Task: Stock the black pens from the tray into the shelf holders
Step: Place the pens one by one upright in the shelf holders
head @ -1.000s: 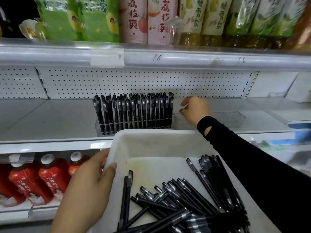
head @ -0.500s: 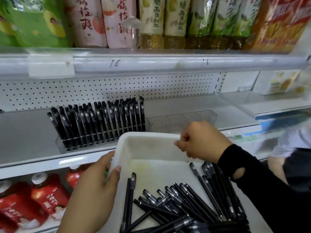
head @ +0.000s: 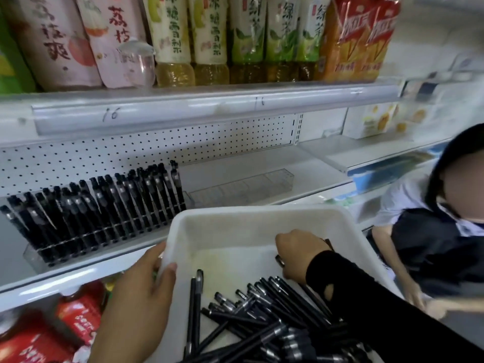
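Dropped into the tray (head: pixel 235 224), right hand (head: pixel 298 254) curled round a black pen (head: pixel 279 260), left hand (head: pixel 141 292) gripping rim

The pens (head: pixel 282 301) are black with silvery-grey bands, the tray (head: pixel 235 218) white (faintly yellow-stained on its floor); the pegboard (head: pixel 157 150) is white, dotted with black holes, the sleeve (head: pixel 366 305) black, the lower bottles (head: pixel 78 318) red-labelled

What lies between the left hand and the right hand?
In the head view: the tray's left wall, which the left hand grips, then bare tray floor up to the right hand. The caps of two pens just reach into that stretch.
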`<action>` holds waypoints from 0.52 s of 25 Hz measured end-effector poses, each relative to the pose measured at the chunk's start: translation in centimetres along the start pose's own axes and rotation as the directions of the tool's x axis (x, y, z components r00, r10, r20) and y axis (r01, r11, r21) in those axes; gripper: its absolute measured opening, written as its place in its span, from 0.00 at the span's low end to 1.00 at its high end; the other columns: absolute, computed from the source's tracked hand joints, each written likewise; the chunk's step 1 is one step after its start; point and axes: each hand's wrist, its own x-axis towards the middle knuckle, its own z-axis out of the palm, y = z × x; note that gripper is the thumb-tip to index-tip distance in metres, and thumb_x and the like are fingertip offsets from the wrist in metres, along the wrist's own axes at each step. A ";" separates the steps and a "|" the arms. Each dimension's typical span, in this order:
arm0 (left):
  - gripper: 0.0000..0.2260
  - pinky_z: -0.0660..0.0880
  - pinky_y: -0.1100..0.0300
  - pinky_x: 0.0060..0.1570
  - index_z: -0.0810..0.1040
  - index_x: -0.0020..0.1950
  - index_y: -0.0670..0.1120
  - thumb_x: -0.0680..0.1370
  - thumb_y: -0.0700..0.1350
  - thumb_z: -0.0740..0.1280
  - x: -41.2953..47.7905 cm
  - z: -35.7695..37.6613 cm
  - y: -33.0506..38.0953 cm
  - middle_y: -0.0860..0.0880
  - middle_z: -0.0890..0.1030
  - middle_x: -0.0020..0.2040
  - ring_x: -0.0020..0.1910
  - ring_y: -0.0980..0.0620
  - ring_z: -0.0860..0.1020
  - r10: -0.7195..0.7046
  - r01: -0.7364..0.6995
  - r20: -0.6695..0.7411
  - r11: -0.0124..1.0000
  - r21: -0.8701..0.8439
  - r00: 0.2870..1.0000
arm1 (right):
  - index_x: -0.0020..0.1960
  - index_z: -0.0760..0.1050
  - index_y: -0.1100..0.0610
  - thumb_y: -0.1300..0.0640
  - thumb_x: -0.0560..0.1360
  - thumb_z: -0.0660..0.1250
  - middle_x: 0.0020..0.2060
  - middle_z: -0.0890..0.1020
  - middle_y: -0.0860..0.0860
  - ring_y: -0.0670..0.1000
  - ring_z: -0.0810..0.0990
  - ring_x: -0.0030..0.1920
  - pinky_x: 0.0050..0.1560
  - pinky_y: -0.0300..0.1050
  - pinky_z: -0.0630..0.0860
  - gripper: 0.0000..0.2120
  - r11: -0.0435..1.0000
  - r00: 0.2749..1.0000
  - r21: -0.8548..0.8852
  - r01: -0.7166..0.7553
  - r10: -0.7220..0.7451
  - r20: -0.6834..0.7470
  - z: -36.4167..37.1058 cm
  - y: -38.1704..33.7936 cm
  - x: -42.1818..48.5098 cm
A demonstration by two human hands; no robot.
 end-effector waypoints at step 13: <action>0.16 0.77 0.51 0.45 0.75 0.67 0.59 0.80 0.49 0.62 -0.3 -2.9 0.2 0.55 0.81 0.48 0.44 0.49 0.81 0.038 -0.035 -0.067 0.999 0.036 0.997 | 0.46 0.74 0.59 0.53 0.78 0.61 0.37 0.83 0.54 0.58 0.82 0.38 0.36 0.42 0.76 0.09 0.890 0.977 0.455 0.030 0.071 -0.202 -1.0 -1.7 -1.2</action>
